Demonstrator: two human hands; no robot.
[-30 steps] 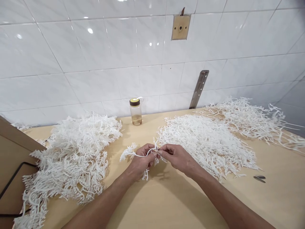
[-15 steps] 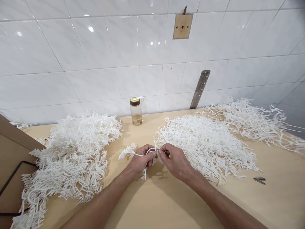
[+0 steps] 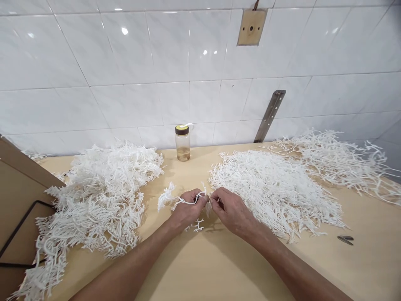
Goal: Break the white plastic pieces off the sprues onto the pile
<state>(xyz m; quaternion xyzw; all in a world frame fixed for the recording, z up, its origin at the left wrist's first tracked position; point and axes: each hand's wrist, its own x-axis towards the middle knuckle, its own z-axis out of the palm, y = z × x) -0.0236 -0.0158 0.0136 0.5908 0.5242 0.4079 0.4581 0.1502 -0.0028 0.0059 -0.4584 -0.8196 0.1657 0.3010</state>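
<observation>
Glossy white tiles (image 3: 138, 54) are backing the pale desk (image 3: 200, 267), over which one white sprig (image 3: 167, 196) is being held between the left heap (image 3: 100, 200) and the right heap (image 3: 269, 188). Left hand (image 3: 188, 209) is clasping it between thumb and fingers; right hand (image 3: 233, 209) is pinching at its right end, fingertips meeting just beside the left thumb. From that pinch its curved stem is running left across the left hand, feathery tip pointing left, so the left grip is lying nearer most of its visible length.
</observation>
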